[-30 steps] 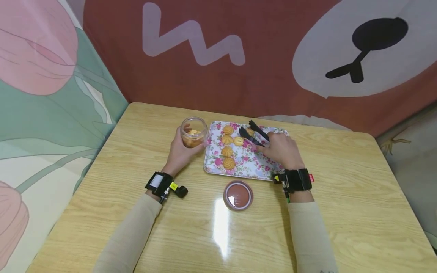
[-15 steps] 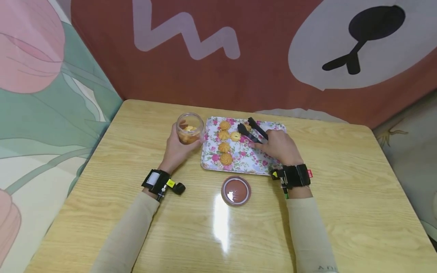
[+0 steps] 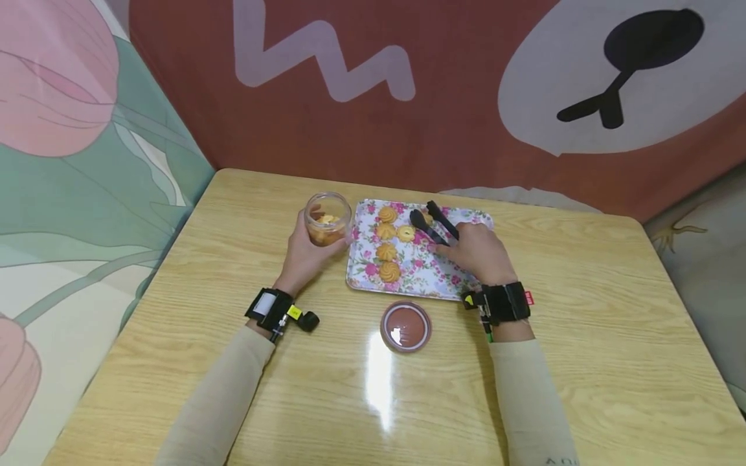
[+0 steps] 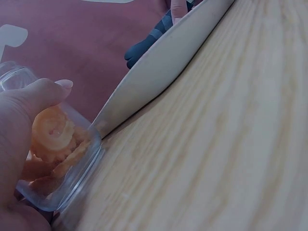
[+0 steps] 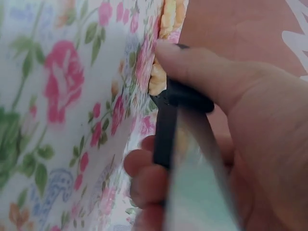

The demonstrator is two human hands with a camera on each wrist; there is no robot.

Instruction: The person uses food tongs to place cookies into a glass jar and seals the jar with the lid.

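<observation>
I saw little change since a second earlier: left hand (image 3: 309,257) curled round a clear jar (image 3: 348,217) beside the white floral tray (image 3: 416,279) — right hand (image 3: 481,253) gripped black-tipped tongs (image 3: 444,221), parted around a golden cookie (image 3: 428,218) — unlifted, I judged.

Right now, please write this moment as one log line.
left hand: holds clear open jar with golden cookies; right hand: grips black-tipped tongs above white floral rectangular tray; round reddish lid: on wooden table
</observation>
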